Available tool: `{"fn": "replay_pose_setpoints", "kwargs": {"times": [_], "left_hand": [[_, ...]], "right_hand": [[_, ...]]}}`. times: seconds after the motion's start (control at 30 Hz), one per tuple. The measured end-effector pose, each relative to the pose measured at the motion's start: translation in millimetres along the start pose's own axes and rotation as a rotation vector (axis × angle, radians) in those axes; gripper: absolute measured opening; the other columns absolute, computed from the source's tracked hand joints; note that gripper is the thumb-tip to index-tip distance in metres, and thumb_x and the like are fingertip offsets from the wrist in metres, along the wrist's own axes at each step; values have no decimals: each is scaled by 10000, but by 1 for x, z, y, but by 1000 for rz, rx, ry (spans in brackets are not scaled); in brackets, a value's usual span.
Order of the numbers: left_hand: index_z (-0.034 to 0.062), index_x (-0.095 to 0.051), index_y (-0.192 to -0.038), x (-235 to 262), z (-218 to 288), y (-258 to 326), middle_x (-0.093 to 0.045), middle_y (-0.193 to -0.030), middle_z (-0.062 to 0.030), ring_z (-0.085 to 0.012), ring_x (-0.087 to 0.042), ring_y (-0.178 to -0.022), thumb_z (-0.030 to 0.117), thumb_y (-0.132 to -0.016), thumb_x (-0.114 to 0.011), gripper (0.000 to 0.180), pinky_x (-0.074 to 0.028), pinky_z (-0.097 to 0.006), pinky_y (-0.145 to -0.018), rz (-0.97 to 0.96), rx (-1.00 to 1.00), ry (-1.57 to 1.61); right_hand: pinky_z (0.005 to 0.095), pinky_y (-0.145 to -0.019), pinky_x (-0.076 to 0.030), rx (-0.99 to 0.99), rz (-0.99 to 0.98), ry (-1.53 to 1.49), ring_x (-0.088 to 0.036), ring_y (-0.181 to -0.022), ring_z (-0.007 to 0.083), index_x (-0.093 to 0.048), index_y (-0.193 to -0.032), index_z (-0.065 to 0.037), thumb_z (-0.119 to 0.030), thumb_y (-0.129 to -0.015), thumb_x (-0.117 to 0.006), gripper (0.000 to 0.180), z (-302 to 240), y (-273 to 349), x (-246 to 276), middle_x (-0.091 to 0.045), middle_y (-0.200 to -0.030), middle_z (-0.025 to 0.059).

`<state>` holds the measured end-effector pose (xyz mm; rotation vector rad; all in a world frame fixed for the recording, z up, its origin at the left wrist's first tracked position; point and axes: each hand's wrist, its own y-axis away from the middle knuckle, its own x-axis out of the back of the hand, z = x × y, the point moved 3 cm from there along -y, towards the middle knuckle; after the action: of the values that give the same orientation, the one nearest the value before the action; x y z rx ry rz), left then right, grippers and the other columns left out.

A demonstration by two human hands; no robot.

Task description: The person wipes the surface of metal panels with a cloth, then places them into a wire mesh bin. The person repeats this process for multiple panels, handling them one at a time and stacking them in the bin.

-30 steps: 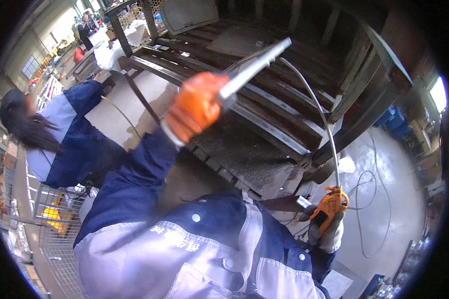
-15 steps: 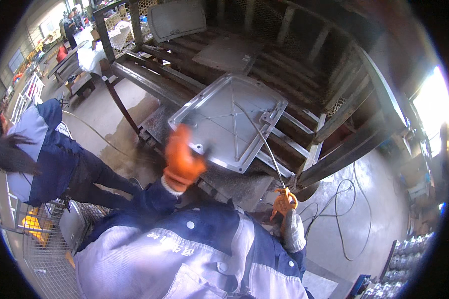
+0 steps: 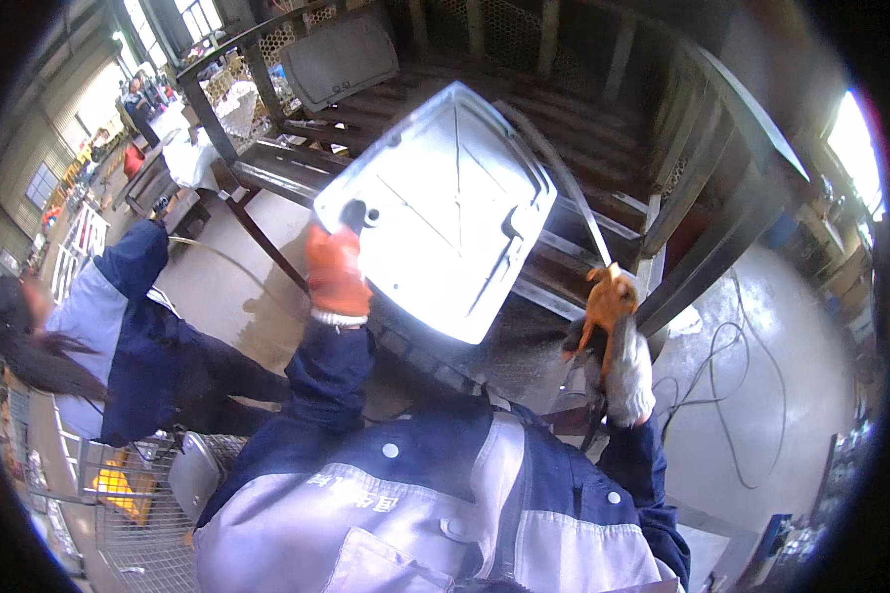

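Two gloved hands (image 3: 337, 272) raised, left gripping metal panel (image 3: 445, 208)

The square metal panel (image 3: 443, 203), seen edge-on a second ago in the orange-gloved left hand (image 3: 336, 272), now faces the camera with its pale flat side, tilted up over the steel rack (image 3: 603, 148). The right hand (image 3: 611, 316) sits higher, closer to the panel's lower right corner. The co-worker (image 3: 119, 316) appears lower left.
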<state>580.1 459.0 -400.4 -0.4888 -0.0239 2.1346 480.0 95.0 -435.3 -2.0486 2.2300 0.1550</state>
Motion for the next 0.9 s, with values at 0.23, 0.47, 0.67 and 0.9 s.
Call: {"fn": "replay_pose_setpoints", "kwargs": {"times": [0.23,0.47,0.67,0.9], "left_hand": [[-28,-630,-1109,-21,98,18,-677,-957,-66,-124,-632,-834,108,-914,-637,237,-493,-263,-732,-236,-577,-344],[-28,-643,-1084,-9,91,9,-682,-923,-38,-94,-607,-815,97,-916,-641,209,-478,-246,-732,-150,-501,-325],[-19,-646,-1088,-9,87,15,-681,-931,-41,-99,-610,-810,114,-923,-638,211,-476,-246,-736,-195,-582,-359],[-18,-650,-1075,-13,92,23,-682,-905,-39,-107,-613,-805,135,-911,-644,225,-477,-252,-730,-169,-585,-424]], "right_hand": [[315,-656,-519,120,156,169,-595,-721,172,-585,-1061,31,-371,-1013,-424,435,13,19,43,-632,-903,89],[319,-721,-493,9,-421,95,-631,-874,198,-594,-1151,32,-517,-938,-502,596,20,79,52,-647,-969,157],[389,-602,-443,10,-408,396,-548,-619,254,-601,-885,52,-444,-986,-416,539,19,58,27,-597,-698,169],[353,-622,-463,-97,-84,401,-556,-637,211,-618,-938,32,-489,-989,-424,558,49,6,34,-586,-728,153]]}}
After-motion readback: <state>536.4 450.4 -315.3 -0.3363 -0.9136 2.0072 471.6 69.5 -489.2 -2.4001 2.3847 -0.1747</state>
